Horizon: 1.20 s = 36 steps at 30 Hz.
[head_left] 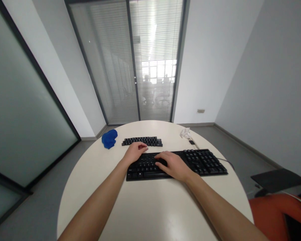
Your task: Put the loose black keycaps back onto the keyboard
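A black computer keyboard [205,164] lies on the round table, and the upper part of its left half looks bare of keycaps. Over that left part is my right hand [174,164], its thumb and index finger apart above the keys, palm low over the middle. My left hand [135,152] hovers at the keyboard's upper left corner with thumb and fingertips pinched together. Something small may be between those fingertips, but I cannot make it out. Just beyond my left hand, loose black keycaps [142,140] are set out in rows.
The round cream table [90,194] carries a crumpled blue cloth [109,138] at the back left. A white bundled cable [185,133] lies at the back right, and the keyboard's cord [227,161] runs off the right edge. An orange chair [271,214] stands at the lower right.
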Each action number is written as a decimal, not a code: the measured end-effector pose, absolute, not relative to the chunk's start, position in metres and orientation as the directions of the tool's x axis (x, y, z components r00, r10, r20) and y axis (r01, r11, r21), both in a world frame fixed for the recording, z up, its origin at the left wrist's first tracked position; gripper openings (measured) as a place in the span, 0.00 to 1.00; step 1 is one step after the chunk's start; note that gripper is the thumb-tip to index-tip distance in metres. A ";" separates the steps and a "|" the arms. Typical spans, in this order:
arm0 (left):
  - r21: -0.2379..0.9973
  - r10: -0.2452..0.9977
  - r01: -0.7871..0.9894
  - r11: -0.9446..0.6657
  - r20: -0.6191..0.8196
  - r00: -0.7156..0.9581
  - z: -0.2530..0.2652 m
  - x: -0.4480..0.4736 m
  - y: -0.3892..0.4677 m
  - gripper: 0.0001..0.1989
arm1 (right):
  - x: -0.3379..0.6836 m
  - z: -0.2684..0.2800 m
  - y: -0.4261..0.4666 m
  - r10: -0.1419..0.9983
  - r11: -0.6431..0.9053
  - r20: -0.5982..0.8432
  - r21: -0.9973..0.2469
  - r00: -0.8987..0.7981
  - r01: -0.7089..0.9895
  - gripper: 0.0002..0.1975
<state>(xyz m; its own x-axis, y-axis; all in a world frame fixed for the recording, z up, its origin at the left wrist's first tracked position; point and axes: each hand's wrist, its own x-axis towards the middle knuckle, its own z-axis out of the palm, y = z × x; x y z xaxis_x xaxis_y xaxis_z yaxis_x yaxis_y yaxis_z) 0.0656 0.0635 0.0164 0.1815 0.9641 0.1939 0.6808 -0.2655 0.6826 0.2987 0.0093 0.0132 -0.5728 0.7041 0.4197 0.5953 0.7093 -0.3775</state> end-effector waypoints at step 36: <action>0.680 0.846 0.626 -0.382 -0.016 0.533 0.024 0.084 0.040 0.09 | 0.304 0.010 0.017 0.784 0.618 0.337 -0.502 -0.521 0.605 0.07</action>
